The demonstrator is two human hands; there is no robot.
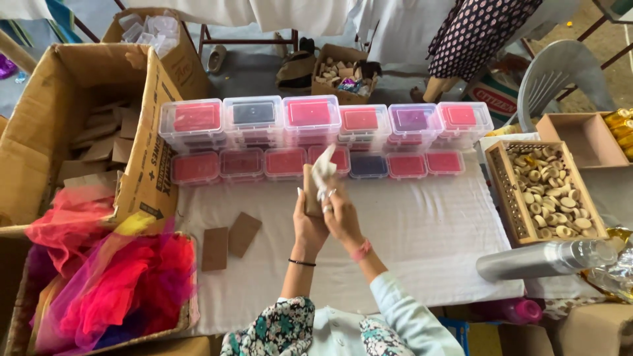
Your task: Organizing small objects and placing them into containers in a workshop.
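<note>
**Both hands closed on a card piece and white wrap, mid-table**

I see both hands raised together over the white cloth [422, 231] that covers the table. Left hand [308, 227]: fingers curled shut around a small brown card piece [310, 191], held upright; a black band sits at the wrist. Right hand [343, 221]: pressed against the left, fingertips pinched closed on a scrap of white wrap [323, 173] bunched at the top of the card; a ring shows on one finger and a pink band at the wrist. I cannot tell whether the wrap goes fully around the card.

Surroundings: just beyond the hands, two rows of clear lidded boxes [310, 118] with red, pink and dark contents, the back row stacked higher. Two more loose card pieces [229, 242] lie flat on the cloth, left of the hands. Far left, an open carton [148, 138] holding card scraps; below it a box of pink and red netting [112, 277]. Right, a wooden tray [496, 191] of small pale rounds, and a steel bottle [544, 259] on its side. Another person stands at the far side of the table.
</note>
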